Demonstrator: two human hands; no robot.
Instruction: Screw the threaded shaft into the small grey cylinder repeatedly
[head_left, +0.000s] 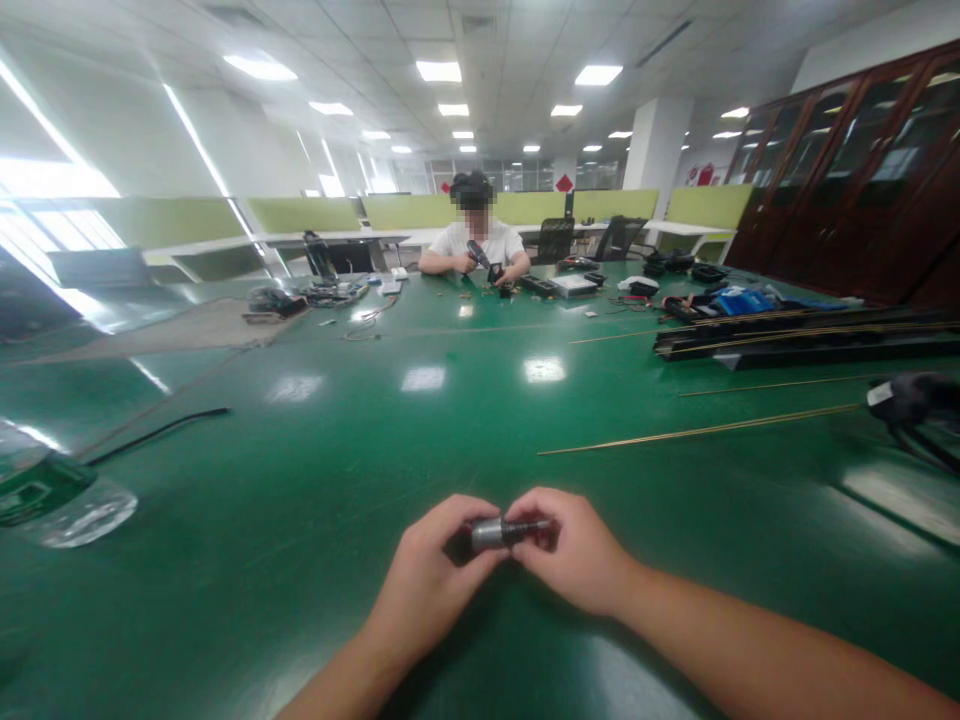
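Just above the green tabletop (360,440), at the lower middle of the head view, I hold a small silver-grey metal cylinder (489,533) lying sideways. It has a dark, narrower stepped section towards the right. My left hand (424,575) is closed around its left end, thumb below and forefinger above. My right hand (581,553) pinches the dark right end between thumb and fingers, and something reddish shows near those fingertips. My palms and fingers cover both ends, so the exact kind of part cannot be told.
A clear plastic bottle (64,500) lies at the left, near a black rod (161,433). Thin brass-coloured rods (697,432) and black rails (795,338) lie at the right. Across the table a person (480,245) holds a power drill (478,255) among scattered parts.
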